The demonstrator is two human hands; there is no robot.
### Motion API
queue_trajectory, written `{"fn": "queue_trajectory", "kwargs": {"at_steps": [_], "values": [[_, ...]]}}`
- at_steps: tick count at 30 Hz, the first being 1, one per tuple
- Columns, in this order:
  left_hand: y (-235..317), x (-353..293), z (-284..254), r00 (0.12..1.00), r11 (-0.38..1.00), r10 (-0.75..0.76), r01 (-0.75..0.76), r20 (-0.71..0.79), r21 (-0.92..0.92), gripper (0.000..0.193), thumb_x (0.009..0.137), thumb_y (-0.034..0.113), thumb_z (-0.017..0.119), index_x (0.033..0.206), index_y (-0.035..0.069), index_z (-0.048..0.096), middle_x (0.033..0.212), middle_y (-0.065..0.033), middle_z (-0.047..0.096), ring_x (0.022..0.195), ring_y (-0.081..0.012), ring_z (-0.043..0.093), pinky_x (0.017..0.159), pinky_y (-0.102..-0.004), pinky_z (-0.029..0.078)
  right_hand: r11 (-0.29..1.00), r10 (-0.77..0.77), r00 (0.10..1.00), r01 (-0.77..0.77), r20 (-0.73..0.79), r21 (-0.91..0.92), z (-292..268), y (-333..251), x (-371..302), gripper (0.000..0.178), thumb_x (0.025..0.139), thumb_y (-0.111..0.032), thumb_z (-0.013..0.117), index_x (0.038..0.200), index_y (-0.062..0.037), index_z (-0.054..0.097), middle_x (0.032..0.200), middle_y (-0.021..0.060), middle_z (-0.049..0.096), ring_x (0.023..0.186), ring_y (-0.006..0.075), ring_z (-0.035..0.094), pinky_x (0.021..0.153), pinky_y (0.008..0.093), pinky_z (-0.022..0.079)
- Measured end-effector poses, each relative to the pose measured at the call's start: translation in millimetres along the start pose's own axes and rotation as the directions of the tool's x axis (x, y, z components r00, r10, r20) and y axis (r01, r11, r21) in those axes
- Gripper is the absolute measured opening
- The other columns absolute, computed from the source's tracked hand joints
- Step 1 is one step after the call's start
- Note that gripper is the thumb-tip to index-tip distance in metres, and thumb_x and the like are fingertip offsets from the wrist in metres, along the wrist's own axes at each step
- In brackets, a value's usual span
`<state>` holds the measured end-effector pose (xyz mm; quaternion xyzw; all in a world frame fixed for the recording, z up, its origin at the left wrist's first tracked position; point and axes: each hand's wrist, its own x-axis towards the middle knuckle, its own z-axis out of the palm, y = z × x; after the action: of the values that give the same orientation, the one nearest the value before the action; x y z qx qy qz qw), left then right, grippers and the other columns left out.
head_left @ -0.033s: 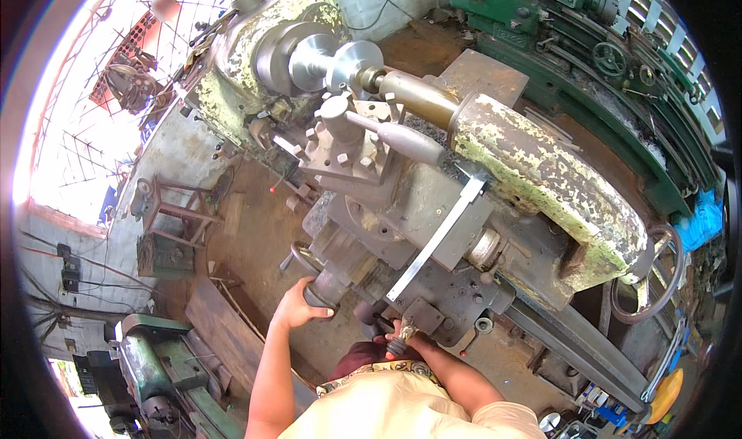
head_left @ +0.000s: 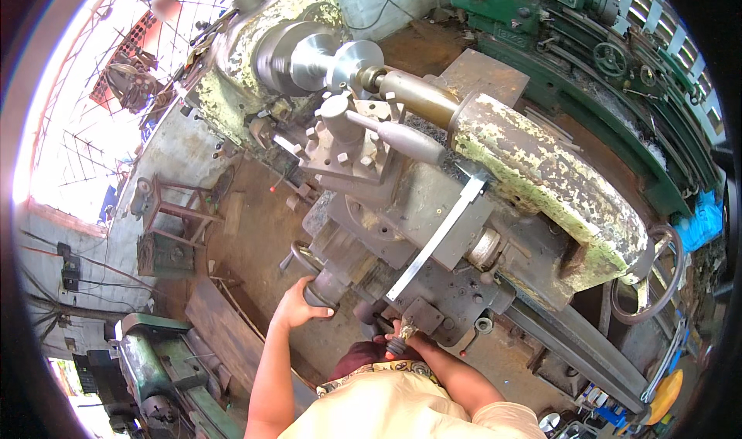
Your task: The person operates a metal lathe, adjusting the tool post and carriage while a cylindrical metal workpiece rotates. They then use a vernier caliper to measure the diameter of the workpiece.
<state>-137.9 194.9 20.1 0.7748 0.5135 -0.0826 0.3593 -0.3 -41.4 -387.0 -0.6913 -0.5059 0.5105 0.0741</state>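
My left hand (head_left: 298, 304) is wrapped over the rim of a handwheel (head_left: 321, 290) on the lathe carriage, thumb on the near side and fingertips hidden behind. My right hand (head_left: 403, 337) is closed low in front of my waist, under a lever with a dark ribbed knob (head_left: 396, 348); the lever hides most of its fingers. A shiny spool-shaped metal workpiece (head_left: 352, 64) sits between the chuck (head_left: 277, 59) and the tailstock centre (head_left: 372, 79). Beside it stands the square tool post (head_left: 344, 149) with its clamping handle (head_left: 410, 143). A caliper (head_left: 437, 242) lies across the carriage.
The tailstock (head_left: 549, 184), with peeling paint, ends in a handwheel (head_left: 649, 277) at the right. A green lathe (head_left: 572, 68) stands behind, another green machine (head_left: 158, 369) at lower left. A metal stand (head_left: 182, 215) is by the left wall. Lathe bed rails (head_left: 580, 346) run toward lower right.
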Motion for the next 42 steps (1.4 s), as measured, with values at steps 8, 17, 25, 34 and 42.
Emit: {"fn": "queue_trajectory", "kwargs": {"at_steps": [8, 17, 25, 34, 42], "values": [[4, -6, 5, 0.999, 1.0, -0.004, 0.005, -0.047, 0.015, 0.114, 0.051, 0.046, 0.094, 0.146, -0.001, 0.051, 0.137, -0.0285, 0.063, 0.131, -0.0411, 0.059, 0.112, -0.0457, 0.046, 0.999, -0.039, 0.989, 0.043, -0.144, 0.023, -5, -2, -23, 0.079, 0.084, -0.069, 0.069, 0.131, -0.0071, 0.063, 0.123, 0.0258, 0.067, 0.118, 0.0427, 0.064, 0.098, 0.0558, 0.05], [7, -11, 12, 0.992, 0.997, 0.008, 0.001, -0.122, 0.077, 0.113, 0.052, 0.045, 0.094, 0.146, 0.0, 0.051, 0.137, -0.0277, 0.062, 0.13, -0.0417, 0.059, 0.112, -0.0465, 0.046, 1.0, -0.013, 1.0, 0.013, -0.028, 0.014, 7, 22, -4, 0.079, 0.081, -0.073, 0.069, 0.121, -0.0057, 0.068, 0.116, 0.0255, 0.07, 0.112, 0.0419, 0.066, 0.095, 0.0546, 0.051], [15, -17, 16, 0.984, 0.99, 0.016, 0.009, -0.177, 0.139, 0.109, 0.054, 0.043, 0.094, 0.146, 0.004, 0.051, 0.14, -0.0236, 0.061, 0.131, -0.0395, 0.059, 0.112, -0.0461, 0.047, 1.0, -0.021, 1.0, 0.021, 0.022, 0.004, 8, 23, 8, 0.08, 0.079, -0.077, 0.069, 0.112, -0.0045, 0.073, 0.11, 0.0253, 0.072, 0.107, 0.0412, 0.069, 0.092, 0.0534, 0.053], [21, -22, 20, 0.978, 0.984, -0.027, 0.062, -0.205, 0.169, 0.109, 0.056, 0.042, 0.095, 0.148, 0.008, 0.048, 0.144, -0.0203, 0.058, 0.132, -0.0392, 0.058, 0.112, -0.0465, 0.048, 0.999, -0.006, 0.995, 0.01, 0.1, -0.044, 21, 32, 24, 0.083, 0.076, -0.081, 0.068, 0.102, -0.0032, 0.078, 0.102, 0.025, 0.075, 0.102, 0.0405, 0.071, 0.089, 0.0522, 0.055], [21, -25, 26, 0.972, 0.983, -0.026, 0.068, -0.234, 0.171, 0.113, 0.056, 0.041, 0.095, 0.151, 0.004, 0.046, 0.145, -0.0221, 0.057, 0.134, -0.0396, 0.057, 0.113, -0.0459, 0.047, 0.989, 0.002, 1.0, -0.004, -0.016, -0.15, 52, 46, 49, 0.085, 0.074, -0.081, 0.069, 0.095, 0.0008, 0.08, 0.097, 0.0238, 0.077, 0.096, 0.0393, 0.073, 0.087, 0.0516, 0.055]]}}
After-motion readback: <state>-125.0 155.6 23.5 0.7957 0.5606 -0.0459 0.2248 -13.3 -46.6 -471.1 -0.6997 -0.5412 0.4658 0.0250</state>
